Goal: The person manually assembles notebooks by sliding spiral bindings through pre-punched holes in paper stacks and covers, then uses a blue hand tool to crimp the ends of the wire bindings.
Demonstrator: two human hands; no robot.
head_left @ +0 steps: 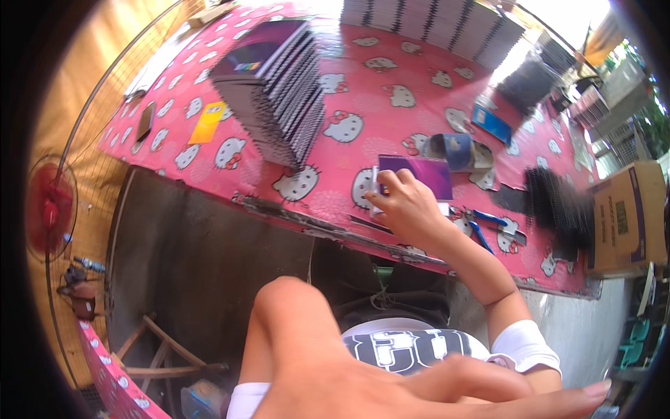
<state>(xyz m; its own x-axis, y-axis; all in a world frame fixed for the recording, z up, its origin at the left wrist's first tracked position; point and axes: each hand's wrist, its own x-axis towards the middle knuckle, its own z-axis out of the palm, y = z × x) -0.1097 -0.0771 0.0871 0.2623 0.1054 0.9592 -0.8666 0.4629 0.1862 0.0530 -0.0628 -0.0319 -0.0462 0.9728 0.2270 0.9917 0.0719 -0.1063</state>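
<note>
Premises assessed as a small, makeshift bookbinding workshop. Evidence: a tall stack of coil-bound books (pixel 289 98) on the counter (pixel 328 204); a further row of bound volumes (pixel 433 29) at its far side; a heap of black coils (pixel 558 206), blue-handled pliers (pixel 488 218) and a purple booklet (pixel 434 176). Domestic note: pink cat-patterned cloth covering. Carton (pixel 628 220) at right; greenery (pixel 652 73) visible beyond.

The left hand (pixel 349 387) is being cut off by the lower edge and is covering part of the shirt (pixel 412 347). The right hand (pixel 408 202) is hiding part of the purple cover (pixel 430 176) — its grip is showing unclearly — while black coils (pixel 558 206) are blurring.
</note>
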